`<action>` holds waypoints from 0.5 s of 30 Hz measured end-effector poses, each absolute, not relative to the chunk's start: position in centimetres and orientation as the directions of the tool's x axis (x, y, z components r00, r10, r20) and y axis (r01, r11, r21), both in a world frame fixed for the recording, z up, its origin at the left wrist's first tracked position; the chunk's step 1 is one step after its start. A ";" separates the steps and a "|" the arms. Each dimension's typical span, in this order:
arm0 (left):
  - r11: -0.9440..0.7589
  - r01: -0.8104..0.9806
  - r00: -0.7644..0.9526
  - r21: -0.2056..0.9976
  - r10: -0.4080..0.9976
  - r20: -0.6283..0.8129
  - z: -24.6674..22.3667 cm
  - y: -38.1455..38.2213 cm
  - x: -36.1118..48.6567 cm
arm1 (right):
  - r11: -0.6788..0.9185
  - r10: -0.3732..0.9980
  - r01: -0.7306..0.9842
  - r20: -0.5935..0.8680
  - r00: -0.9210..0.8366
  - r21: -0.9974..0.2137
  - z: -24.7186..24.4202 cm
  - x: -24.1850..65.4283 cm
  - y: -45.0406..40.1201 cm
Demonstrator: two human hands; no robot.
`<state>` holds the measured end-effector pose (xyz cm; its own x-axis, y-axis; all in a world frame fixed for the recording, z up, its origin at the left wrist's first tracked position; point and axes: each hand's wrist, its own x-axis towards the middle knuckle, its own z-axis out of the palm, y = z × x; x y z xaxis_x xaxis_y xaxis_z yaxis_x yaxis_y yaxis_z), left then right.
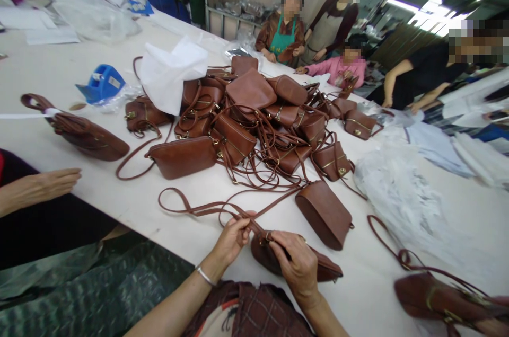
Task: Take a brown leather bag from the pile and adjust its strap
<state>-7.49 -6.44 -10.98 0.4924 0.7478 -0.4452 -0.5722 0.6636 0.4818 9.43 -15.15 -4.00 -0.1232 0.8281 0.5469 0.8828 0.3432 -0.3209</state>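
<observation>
Directly in front of me a brown leather handbag [330, 268] lies at the table's near edge. My right hand [296, 263] is closed over its top near the end where the strap joins, partly hiding the bag. Pinched in the fingers of my left hand [234, 236] is the bag's thin brown strap [194, 209], which runs off in a loop to the left across the table. Just beyond my right hand rests another brown handbag [326, 212] on its side.
A large heap of brown handbags [250, 90] with tangled straps fills the middle of the white table [119, 194]. A blue tape dispenser [104, 82] stands at the left, clear plastic bags [409, 199] at the right. A neighbour's hand [43, 188] is at left; several people work around the table.
</observation>
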 end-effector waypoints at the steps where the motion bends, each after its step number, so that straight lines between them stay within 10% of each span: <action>1: 0.636 -0.575 0.463 0.514 0.772 -0.436 -11.0 -6.2 -7.6 | 0.336 0.829 0.884 0.547 -0.114 -0.325 -4.0 9.4 -15.1; 6: 0.581 -0.574 0.429 0.577 0.814 -0.393 -11.1 -5.6 -8.3 | 0.331 0.825 0.887 0.555 -0.106 -0.323 -4.2 9.5 -15.1; 15: 0.726 -0.627 0.649 0.285 0.688 -0.325 -9.8 -5.6 -6.2 | 0.341 0.831 0.857 0.550 -0.083 -0.386 -4.3 10.0 -15.2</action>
